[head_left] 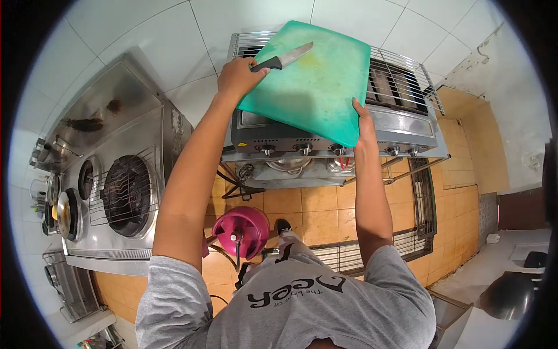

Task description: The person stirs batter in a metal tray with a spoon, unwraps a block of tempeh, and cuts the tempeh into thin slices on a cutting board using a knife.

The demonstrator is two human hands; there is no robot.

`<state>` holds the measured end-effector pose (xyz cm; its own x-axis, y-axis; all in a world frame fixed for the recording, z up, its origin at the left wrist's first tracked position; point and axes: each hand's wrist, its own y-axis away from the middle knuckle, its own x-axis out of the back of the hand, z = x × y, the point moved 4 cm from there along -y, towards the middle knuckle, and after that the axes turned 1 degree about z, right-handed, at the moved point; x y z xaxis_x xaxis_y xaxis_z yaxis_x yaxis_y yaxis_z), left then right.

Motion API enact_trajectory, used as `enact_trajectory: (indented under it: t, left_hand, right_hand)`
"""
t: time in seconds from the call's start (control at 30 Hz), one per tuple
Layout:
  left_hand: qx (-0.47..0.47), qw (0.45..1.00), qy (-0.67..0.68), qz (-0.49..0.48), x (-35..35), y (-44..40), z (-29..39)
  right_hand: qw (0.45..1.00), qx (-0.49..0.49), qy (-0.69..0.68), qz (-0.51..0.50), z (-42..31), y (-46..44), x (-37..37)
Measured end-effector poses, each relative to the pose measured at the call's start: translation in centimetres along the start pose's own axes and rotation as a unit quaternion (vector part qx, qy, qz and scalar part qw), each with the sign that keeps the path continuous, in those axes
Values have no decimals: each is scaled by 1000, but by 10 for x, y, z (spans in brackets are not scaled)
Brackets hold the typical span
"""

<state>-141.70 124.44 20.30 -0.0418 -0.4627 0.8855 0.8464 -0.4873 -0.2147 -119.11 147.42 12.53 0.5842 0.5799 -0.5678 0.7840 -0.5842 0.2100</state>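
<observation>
A green cutting board (317, 87) is held up, tilted, over a gas grill (401, 122) with wire racks. My left hand (239, 75) is closed around the black handle of a knife (295, 55) and is at the board's left edge. The blade lies over the board's upper part and points up to the right. My right hand (364, 123) grips the board's lower right edge, its thumb on the upper face and its other fingers hidden behind.
A steel stove (116, 244) with a wire rack over a dark burner is at the left. A pink gas cylinder (247, 230) stands on the tiled floor below. Pans sit on a shelf under the grill. A floor grate (343, 256) is near my feet.
</observation>
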Motion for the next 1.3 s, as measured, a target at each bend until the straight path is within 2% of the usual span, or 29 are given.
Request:
enact_trajectory:
  t: [0.1,0.3,0.47,0.57,0.7,0.8,0.9,1.0,1.2,1.3]
  left_hand:
    - [-2,999,-33,21,-4,5,3]
    - [-19,993,-103,46,-12,16,-1]
    - [-2,994,-113,-10,-16,24,-8]
    - [2,990,-143,-9,-13,29,-5]
    - [13,993,-117,13,-16,35,-6]
    - [17,994,-106,18,-17,36,-8]
    - [8,992,-119,27,-15,37,-8]
    - [-4,989,-143,43,-15,40,-5]
    - [-3,985,-152,82,-15,40,-6]
    - [-1,985,-123,123,-12,44,-5]
  right_hand:
    - [1000,8,-14,-18,13,-19,10]
    - [997,23,60,42,19,-12,12]
    - [997,32,63,17,25,-17,18]
    - [997,27,77,7,21,-11,15]
    - [998,-7,62,-30,20,-16,22]
    - [994,16,106,-27,20,-10,28]
    - [991,42,119,33,10,18,18]
    - [983,80,160,49,8,27,26]
    - [921,195,331,68,-14,39,26]
    - [813,335,468,89,-26,52,13]
